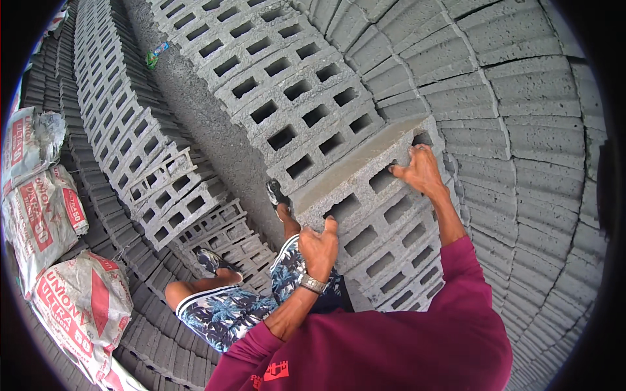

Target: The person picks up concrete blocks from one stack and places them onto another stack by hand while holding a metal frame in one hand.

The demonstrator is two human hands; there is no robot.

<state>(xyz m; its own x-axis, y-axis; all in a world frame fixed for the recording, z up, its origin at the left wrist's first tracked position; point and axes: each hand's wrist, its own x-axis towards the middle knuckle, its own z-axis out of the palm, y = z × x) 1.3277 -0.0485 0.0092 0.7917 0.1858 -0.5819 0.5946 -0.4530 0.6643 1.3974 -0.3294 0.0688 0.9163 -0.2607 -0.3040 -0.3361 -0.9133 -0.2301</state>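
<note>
Just ahead of me, a grey hollow concrete block (pixel 365 161) lies tilted on a row of similar blocks, its smooth side face showing. My left hand (pixel 317 251) is closed on the block's near left end, its fingertips hidden at the end hole. At the far right end, my right hand (pixel 420 171) grips the same block, thumb by the middle hole and fingers curled at the end hole. More hollow blocks (pixel 372 225) stand packed directly below it, holes facing up.
A long block row (pixel 267 75) runs away ahead. Stacked blocks (pixel 528 124) rise on the right. Another row (pixel 120 120) lies left, beyond a gravel strip (pixel 195 104). Several crumpled cement bags (pixel 85 306) lie at far left. My feet (pixel 277 192) stand among the blocks.
</note>
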